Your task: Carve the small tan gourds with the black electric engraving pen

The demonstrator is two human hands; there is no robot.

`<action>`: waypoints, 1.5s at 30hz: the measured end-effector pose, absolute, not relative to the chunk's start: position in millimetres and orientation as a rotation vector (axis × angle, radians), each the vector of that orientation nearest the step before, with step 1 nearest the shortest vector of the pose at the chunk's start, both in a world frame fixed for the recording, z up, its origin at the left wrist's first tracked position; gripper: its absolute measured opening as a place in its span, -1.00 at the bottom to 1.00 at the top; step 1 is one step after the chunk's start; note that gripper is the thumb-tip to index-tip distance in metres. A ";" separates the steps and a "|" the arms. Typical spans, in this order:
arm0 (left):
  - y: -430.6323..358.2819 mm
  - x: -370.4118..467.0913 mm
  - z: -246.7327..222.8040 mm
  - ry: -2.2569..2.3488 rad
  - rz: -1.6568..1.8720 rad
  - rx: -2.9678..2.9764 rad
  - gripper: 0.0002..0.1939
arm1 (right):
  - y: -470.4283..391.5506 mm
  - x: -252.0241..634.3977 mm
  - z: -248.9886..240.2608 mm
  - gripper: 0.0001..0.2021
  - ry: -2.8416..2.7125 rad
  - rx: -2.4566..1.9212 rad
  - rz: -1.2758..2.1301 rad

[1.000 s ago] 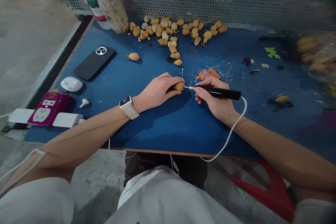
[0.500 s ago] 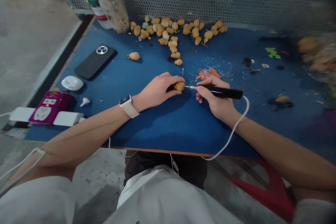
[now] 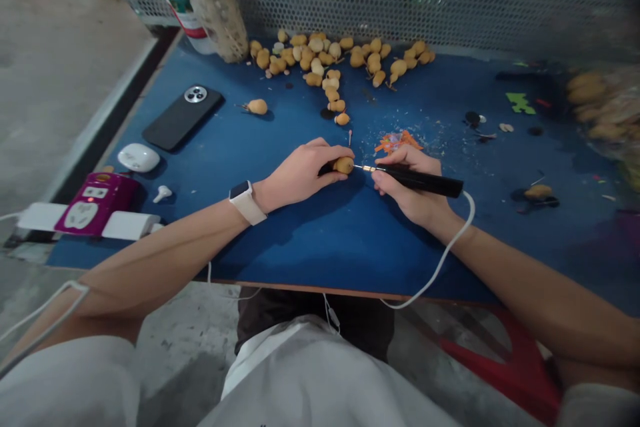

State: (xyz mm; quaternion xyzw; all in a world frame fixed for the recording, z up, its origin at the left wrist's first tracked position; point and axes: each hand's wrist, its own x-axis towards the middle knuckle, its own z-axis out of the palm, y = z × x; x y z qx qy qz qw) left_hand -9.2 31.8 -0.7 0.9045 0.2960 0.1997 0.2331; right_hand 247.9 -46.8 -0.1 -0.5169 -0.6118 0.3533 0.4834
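My left hand (image 3: 309,172) pinches a small tan gourd (image 3: 343,165) between thumb and fingers, low over the blue table (image 3: 320,240). In my right hand (image 3: 411,188) is a black pen-shaped electric engraver (image 3: 423,179), gripped like a pencil, with a white cable running from its back end. Its thin metal tip points left and meets the gourd's right end, or comes very close; which of the two I cannot tell. Just behind the engraver lies a little heap of orange and purple scraps (image 3: 397,141), with pale dust around it.
Many small gourds (image 3: 316,57) line the back by a perforated metal panel (image 3: 280,0). At left are a phone (image 3: 183,119), an earbud case (image 3: 139,157), an earbud (image 3: 162,194) and a purple power socket (image 3: 97,203). A bottle (image 3: 183,7) stands back left; bagged gourds (image 3: 595,100) lie right.
The back end of the engraver has dipped slightly toward me, and my right hand has shifted a little. My left hand keeps its hold on the gourd.
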 end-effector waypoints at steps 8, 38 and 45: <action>31.1 -7.6 1.0 0.833 0.531 2.474 -0.63 | -47.7 245.3 -1.4 -0.60 -1.428 -1.241 0.919; 31.4 -8.3 0.8 0.851 0.510 2.506 -0.59 | -37.6 250.4 -6.1 -0.61 -1.338 -1.180 1.054; 32.4 -9.0 1.6 0.843 0.508 2.487 -0.58 | -31.5 254.7 -12.8 -0.62 -1.317 -1.166 1.097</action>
